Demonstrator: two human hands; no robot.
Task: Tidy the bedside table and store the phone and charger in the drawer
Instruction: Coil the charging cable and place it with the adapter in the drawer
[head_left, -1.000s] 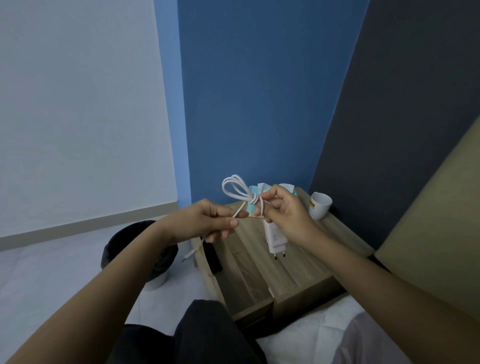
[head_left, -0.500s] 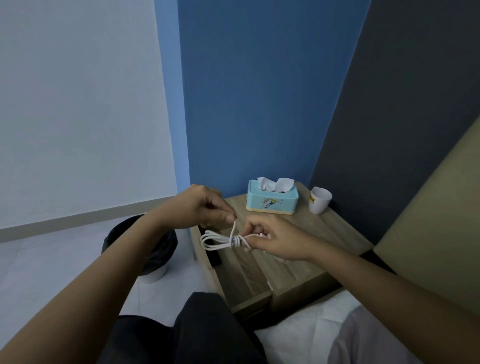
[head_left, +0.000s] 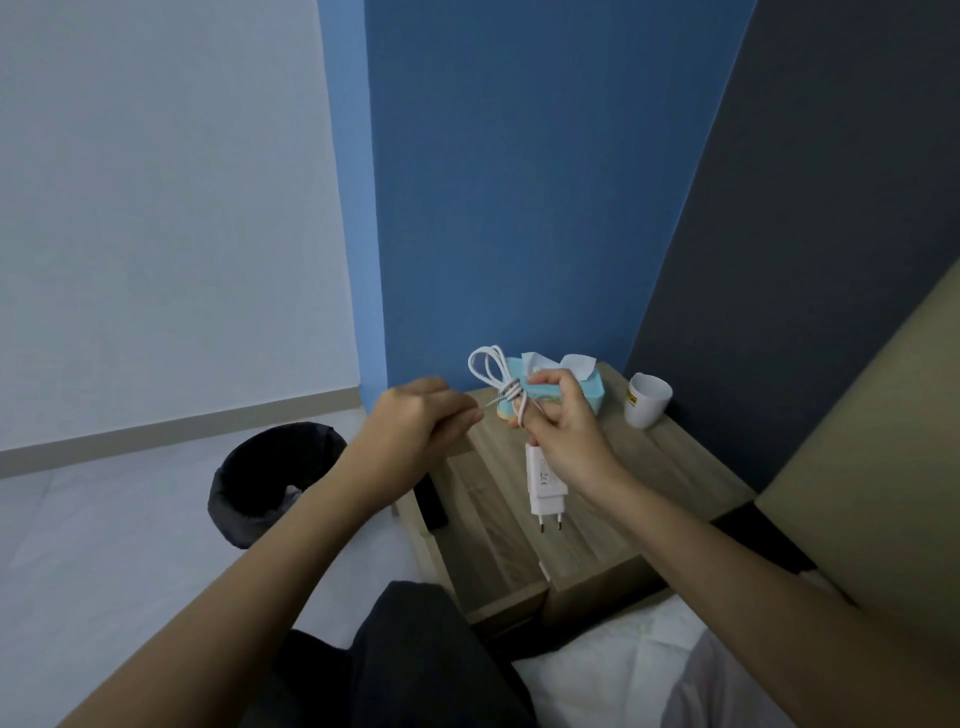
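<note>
Fingers (head_left: 551, 391) apparently around charger (head_left: 543, 480)

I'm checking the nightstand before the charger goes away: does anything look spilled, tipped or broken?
Nothing stands out. The tissue box and white cup sit upright on the bedside table.

We see a light blue tissue box (head_left: 582, 387) with white tissue poking out at the back, a white cup (head_left: 645, 400) standing just beside it, and a black waste bin (head_left: 270, 480) on the pale floor (head_left: 104, 545).
</note>
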